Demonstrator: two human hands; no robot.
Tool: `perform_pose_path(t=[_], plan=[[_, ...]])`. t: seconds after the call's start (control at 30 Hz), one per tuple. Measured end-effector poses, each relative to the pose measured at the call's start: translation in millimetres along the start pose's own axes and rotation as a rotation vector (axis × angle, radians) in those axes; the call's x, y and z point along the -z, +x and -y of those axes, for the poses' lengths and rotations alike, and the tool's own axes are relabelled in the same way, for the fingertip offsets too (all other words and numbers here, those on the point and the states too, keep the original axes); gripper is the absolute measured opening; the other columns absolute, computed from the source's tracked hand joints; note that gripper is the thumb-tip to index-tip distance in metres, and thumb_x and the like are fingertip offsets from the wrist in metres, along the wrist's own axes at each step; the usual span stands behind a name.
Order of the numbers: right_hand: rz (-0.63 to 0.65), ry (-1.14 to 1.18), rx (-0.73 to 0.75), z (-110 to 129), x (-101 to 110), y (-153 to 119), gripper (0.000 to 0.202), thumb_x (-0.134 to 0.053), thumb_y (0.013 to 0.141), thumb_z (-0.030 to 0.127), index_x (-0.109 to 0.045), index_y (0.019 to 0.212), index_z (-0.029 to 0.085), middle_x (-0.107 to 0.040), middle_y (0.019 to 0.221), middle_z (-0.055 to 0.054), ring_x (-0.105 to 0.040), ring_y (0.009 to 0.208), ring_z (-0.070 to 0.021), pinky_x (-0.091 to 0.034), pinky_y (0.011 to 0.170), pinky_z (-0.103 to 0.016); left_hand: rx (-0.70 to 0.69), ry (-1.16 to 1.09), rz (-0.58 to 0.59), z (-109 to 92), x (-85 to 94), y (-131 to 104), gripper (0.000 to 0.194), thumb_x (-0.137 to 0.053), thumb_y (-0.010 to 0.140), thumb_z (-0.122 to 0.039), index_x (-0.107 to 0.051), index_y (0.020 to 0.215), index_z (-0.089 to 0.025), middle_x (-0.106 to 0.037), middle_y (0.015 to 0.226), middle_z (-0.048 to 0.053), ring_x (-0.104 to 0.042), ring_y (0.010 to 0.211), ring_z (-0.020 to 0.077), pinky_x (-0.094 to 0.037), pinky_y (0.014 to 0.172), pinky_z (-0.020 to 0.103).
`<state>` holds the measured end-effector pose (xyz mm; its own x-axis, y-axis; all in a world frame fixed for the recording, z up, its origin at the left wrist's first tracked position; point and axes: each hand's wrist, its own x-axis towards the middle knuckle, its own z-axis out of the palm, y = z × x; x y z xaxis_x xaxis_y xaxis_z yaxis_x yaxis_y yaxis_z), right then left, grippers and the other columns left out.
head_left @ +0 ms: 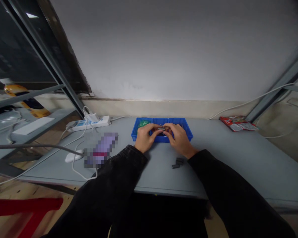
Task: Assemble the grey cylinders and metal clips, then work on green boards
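**Left hand (144, 137) and right hand (179, 138) meet on a small dark part (161, 129) over a blue tray (161, 139)**

Nearest, two black sleeves (114, 178) come up from the bottom of the frame, one on either side of the middle. At the lower left, a red stool (27, 205) stands on the floor, below the level of the grey worktop (154, 175).

Right of centre, below the right hand, a few dark blocks (179, 161) lie close together on the worktop.

At the centre, the fingers of both hands pinch the part between them, thumbs on the near side; they hide much of it, so its exact shape cannot be told. The tray sits behind and beneath the hands, split into compartments; a green packet (145, 123) shows in the left one, while the contents of the others are mostly covered.

Left of centre lies a purple item (105, 145), blurred out, with a white puck (74, 156) just beside it.

Farther back, a white power strip (103, 121) rests at centre left and a red packet (238, 124) at the right. A yellow bottle (27, 99) leans at the upper left, and a pale wall (178, 59) fills the upper middle.
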<state>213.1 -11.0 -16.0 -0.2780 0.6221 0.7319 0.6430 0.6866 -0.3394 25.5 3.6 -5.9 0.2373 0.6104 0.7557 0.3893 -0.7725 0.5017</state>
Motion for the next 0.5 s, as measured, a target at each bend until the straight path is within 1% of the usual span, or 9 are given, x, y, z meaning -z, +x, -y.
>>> perform_pose_path(t=[0.1, 0.2, 0.33, 0.5], plan=[[0.008, -0.018, 0.002, -2.0, -0.8, -1.0, 0.012, -0.050, 0.100, 0.025, -0.060, 0.106, 0.023, -0.070, 0.094, -0.007, -0.061, 0.084, -0.0242, -0.042, 0.079, -0.038, -0.023, -0.014, 0.039, 1.4, 0.1, -0.3, 0.013, -0.070, 0.092, -0.030, -0.074, 0.097, -0.018, -0.076, 0.087, 0.003, -0.067, 0.072, 0.0129, -0.055, 0.072, 0.027], [0.003, -0.022, 0.006, -4.3, -2.5, -0.8, 0.012, -0.047, 0.101, 0.023, -0.059, 0.105, 0.022, -0.071, 0.096, -0.007, -0.061, 0.085, -0.0244, -0.042, 0.079, -0.037, -0.058, -0.015, 0.063, 2.4, 0.4, -0.7, 0.015, -0.070, 0.093, -0.029, -0.073, 0.101, -0.017, -0.076, 0.090, 0.004, -0.067, 0.073, 0.0128, -0.055, 0.073, 0.027], [0.006, -0.043, 0.037, -5.7, -4.4, 0.7, 0.018, -0.042, 0.104, 0.026, -0.059, 0.103, 0.021, -0.071, 0.096, -0.008, -0.062, 0.086, -0.0245, -0.039, 0.077, -0.037, -0.067, -0.010, 0.078, 2.3, 1.1, -0.6, 0.015, -0.067, 0.094, -0.029, -0.073, 0.102, -0.017, -0.076, 0.093, 0.005, -0.068, 0.077, 0.0144, -0.055, 0.076, 0.029], [0.030, -0.057, 0.030, -5.1, -4.2, 1.2, 0.026, -0.037, 0.106, 0.029, -0.058, 0.093, 0.021, -0.070, 0.089, -0.005, -0.060, 0.081, -0.0216, -0.036, 0.077, -0.037, -0.079, 0.002, 0.096, 0.0, 1.4, 0.3, 0.014, -0.069, 0.093, -0.029, -0.072, 0.100, -0.017, -0.075, 0.092, 0.005, -0.067, 0.076, 0.0142, -0.055, 0.076, 0.028]])
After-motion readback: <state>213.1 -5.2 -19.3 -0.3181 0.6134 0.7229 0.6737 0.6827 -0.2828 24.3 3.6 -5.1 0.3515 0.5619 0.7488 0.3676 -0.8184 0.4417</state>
